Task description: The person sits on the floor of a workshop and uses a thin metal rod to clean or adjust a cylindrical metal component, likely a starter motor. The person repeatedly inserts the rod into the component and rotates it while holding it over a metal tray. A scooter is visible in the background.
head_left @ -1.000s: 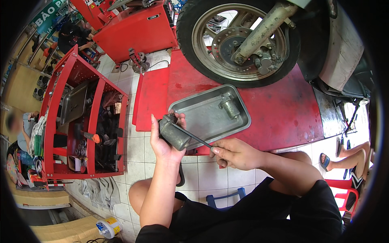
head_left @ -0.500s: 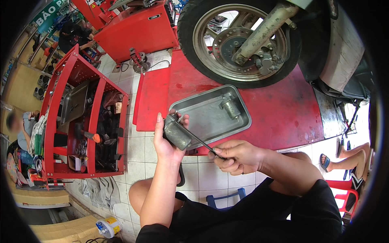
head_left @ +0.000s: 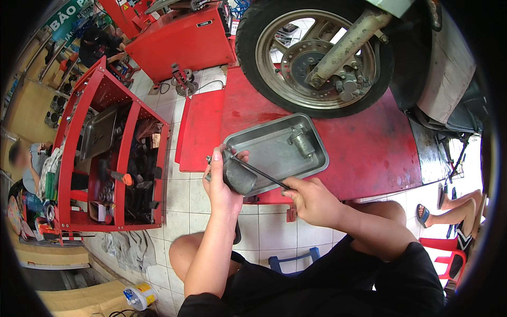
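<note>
I have my left hand [head_left: 222, 188] wrapped round a grey cylindrical metal part [head_left: 240, 178], its thumb up at the part's top end. My right hand [head_left: 311, 201] grips the near end of a long black rod-like tool [head_left: 262, 173], which runs diagonally across the part to its top near my left fingers; the handle is hidden in my grip. Behind my hands a steel tray [head_left: 319, 163] rests on a red lift platform [head_left: 369, 153]. A similar metal cylinder [head_left: 302, 142] lies in the tray's right part.
A motorcycle front wheel [head_left: 259, 84] stands on the platform. A red tool cart [head_left: 68, 185] is at left, a red machine [head_left: 169, 42] behind it, a blue stool [head_left: 296, 254] below me. Other people [head_left: 24, 158] sit left, at the back, and at right, where legs [head_left: 443, 214] show.
My left hand and the held part have moved slightly right, the thumb now further over the part. My right hand has moved slightly right and up, turning so its back shows more.
</note>
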A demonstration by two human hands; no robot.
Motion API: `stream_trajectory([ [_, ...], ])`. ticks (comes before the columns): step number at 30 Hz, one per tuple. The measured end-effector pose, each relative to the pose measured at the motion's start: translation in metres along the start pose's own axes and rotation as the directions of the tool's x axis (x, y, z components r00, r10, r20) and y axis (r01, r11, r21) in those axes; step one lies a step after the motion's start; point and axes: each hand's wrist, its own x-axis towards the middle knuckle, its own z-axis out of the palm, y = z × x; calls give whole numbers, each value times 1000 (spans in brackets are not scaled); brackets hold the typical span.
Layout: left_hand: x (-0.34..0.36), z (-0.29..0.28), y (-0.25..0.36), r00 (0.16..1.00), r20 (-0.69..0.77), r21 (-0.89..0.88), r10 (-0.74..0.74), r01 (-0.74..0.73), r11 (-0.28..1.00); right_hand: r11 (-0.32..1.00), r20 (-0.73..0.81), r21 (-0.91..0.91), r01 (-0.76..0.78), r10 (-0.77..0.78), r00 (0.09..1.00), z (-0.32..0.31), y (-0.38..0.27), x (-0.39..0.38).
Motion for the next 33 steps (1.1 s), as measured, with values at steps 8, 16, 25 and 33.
stream_trajectory([
  [8, 10, 0, -1, 989, -96, 13, -115, 117, 993, 992, 128, 112, -52, 38, 991, 7, 15, 3],
  [16, 6, -5, -12, 945, -113, 57, -307, 315, 947, 968, 444, -107, -228, 252, 860, -22, 1, 11],
  [25, 10, -4, -19, 893, -88, -14, -441, 442, 897, 643, 673, 559, -524, 18, 740, -8, 21, 4],
  [33, 5, -3, -16, 870, -70, -26, -488, 487, 873, 852, 720, 229, -471, 178, 671, -26, 5, 14],
])
